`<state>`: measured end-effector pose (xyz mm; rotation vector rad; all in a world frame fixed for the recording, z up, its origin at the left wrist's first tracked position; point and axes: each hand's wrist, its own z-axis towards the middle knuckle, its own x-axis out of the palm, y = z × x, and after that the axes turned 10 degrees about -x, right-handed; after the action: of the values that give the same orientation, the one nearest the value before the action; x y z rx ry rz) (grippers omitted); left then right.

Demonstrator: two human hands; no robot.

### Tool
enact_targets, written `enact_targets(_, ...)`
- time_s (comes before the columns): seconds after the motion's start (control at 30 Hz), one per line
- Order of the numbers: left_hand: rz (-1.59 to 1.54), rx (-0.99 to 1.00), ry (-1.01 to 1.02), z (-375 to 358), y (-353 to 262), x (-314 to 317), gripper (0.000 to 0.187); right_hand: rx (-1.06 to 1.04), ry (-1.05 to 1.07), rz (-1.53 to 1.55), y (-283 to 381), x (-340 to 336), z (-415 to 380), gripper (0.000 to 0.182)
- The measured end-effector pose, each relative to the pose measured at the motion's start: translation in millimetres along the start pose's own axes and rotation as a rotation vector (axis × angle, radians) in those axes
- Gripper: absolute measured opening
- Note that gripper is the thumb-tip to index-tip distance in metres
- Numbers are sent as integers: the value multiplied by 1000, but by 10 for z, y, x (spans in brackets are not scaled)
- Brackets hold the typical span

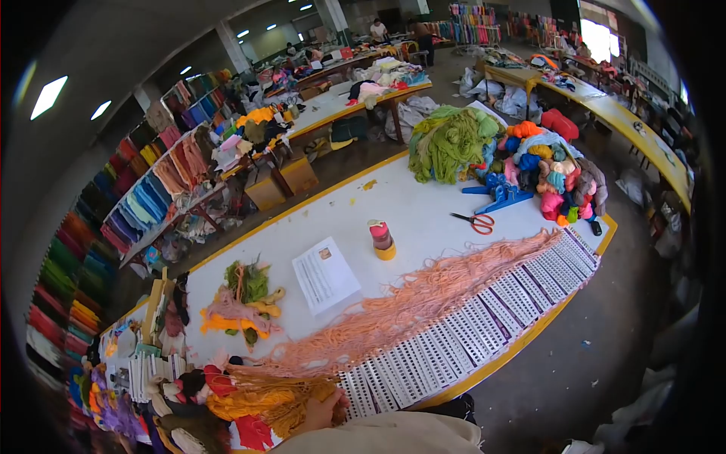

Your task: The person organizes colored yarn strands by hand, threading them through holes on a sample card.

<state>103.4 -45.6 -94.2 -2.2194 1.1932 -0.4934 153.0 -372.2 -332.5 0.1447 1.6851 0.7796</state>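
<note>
At the bottom edge, my left hand (324,410) reaches out of a pale sleeve. Its fingers are curled at the right end of a hank of mustard yarn (261,399), partly hidden in the strands. My right hand is out of view. Just above lies a long spread of peach yarn (412,303), running diagonally across the table. White strips with rows of small dark marks (454,333) lie side by side along the near edge, partly under the peach strands. Red yarn (253,431) shows beneath the mustard hank.
On the white table (302,227) are a printed sheet (327,276), a pink cone of thread (381,236), red-handled scissors (476,222), a blue tool (499,194), a green yarn heap (454,144), and multicoloured skeins (560,170). Yarn racks (144,204) and other people (380,30) are beyond.
</note>
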Motion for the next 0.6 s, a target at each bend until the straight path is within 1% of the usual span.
enact_targets(0.1,-16,27,-7,-14,-22,8,21,-2,23,7,-6,-32,70,24)
enact_targets(0.3,-38,-67,-22,18,-44,-47,19,23,80,-7,-80,-228,21,24)
enact_targets(0.37,74,3,100,116,-7,-250,15,34,124,-25,-137,-324,-112,24)
enact_targets(0.4,347,390,57,270,77,-374,14,39,156,-35,-149,-391,-215,23)
enact_targets(0.47,-33,258,-32,115,-211,-304,16,42,231,-58,-186,-489,-413,23)
enact_targets(0.53,-85,214,-126,202,-327,-633,17,38,325,-79,-205,-560,-634,23)
enact_targets(0.6,-246,386,-69,126,-488,-807,16,21,431,-109,-229,-679,-818,23)
